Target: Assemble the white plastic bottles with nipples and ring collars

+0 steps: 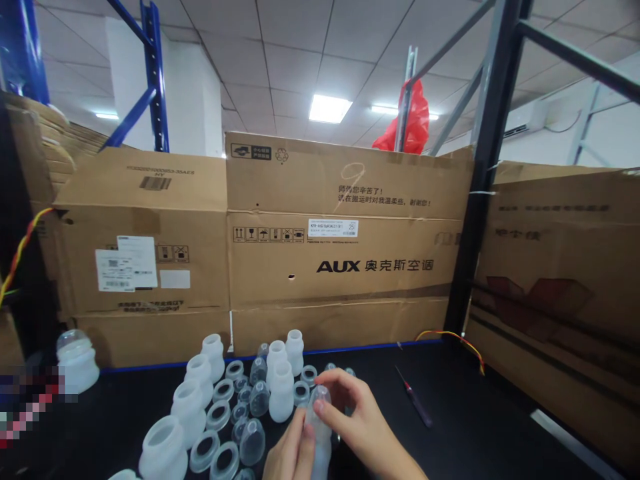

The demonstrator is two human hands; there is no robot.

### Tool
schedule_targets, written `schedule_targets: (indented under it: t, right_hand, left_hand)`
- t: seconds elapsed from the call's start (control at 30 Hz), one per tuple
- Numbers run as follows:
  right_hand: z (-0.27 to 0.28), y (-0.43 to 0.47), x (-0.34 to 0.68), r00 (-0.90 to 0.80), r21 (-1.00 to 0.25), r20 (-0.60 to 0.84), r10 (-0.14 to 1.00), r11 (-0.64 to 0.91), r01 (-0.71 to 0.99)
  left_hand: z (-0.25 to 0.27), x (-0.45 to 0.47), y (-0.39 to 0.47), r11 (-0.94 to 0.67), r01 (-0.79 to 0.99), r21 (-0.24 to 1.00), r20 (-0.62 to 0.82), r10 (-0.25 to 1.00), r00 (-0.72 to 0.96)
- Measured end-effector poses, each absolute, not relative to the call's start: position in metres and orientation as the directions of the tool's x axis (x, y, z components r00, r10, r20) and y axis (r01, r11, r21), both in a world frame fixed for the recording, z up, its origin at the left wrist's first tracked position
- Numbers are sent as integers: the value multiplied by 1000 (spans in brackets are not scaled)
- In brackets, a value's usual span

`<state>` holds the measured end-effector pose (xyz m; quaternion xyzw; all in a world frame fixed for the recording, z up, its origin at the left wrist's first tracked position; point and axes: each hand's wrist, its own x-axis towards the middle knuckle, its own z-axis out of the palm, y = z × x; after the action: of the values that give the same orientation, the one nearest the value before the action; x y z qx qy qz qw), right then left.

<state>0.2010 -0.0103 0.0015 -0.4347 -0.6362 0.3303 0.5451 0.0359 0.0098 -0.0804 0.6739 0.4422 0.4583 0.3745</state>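
Observation:
At the front of the black table, a translucent white baby bottle (pixel 321 457) stands roughly upright between my hands. My left hand (pixel 291 448) is closed on the bottle's side, with part of its grip hidden. Thumb and fingers of my right hand (pixel 364 415) curl around the clear dome cap (pixel 320 395) on top of the bottle. Just left of my hands are an open white bottle (pixel 281 400), a clear dome cap (pixel 252 441) and a translucent collar ring (pixel 225 461).
Open bottles (pixel 163 443) line the left side, beside several rings and caps. A capped bottle (pixel 77 363) stands far left. A screwdriver-like tool (pixel 417 401) lies to the right. Cardboard panels (pixel 340 320) and a dark rack post (pixel 473 220) border the table (pixel 480 427).

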Motion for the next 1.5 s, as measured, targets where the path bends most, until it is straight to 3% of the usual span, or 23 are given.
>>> schedule_targets:
  t: [0.1, 0.23, 0.37, 0.53, 0.8, 1.07, 1.27, 1.33, 1.4, 1.5]
  right_hand:
    - [8, -6, 211, 89, -878, 467, 880, 451, 160]
    - [16, 5, 241, 398, -858, 486, 778, 512, 47]
    - [17, 16, 281, 661, -854, 458, 595, 501, 141]
    - [6, 25, 314, 767, -881, 430, 476, 405, 243]
    - [-10, 34, 315, 646, -864, 494, 582, 247, 438]
    - [-19, 36, 328, 614, -779, 553, 563, 88, 621]
    - [-7, 29, 305, 496, -549, 799, 339, 76, 832]
    - [0, 22, 292, 449, -511, 836, 316, 146, 847]
    - [6, 14, 278, 394, -545, 804, 446, 287, 788]
    - [12, 2, 259, 132, -665, 607, 783, 410, 624]
  left_hand:
    - [-76, 32, 9, -347, 265, 899, 278, 923, 267]
    - [-68, 34, 7, -482, 277, 831, 341, 835, 432]
    - [-74, 38, 7, -695, 327, 640, 492, 698, 520]
    - [-80, 38, 3, -786, 459, 415, 523, 619, 586]
    - [-79, 39, -1, -782, 487, 388, 449, 622, 642]
    - [-74, 38, -2, -779, 499, 380, 460, 627, 629]
    - [-54, 30, -6, -638, 667, 386, 415, 766, 492]
    - [-49, 27, -5, -554, 725, 410, 368, 828, 424]
    - [-48, 24, -3, -496, 765, 411, 334, 863, 379]
    - [-48, 22, -1, -459, 805, 376, 321, 879, 351]
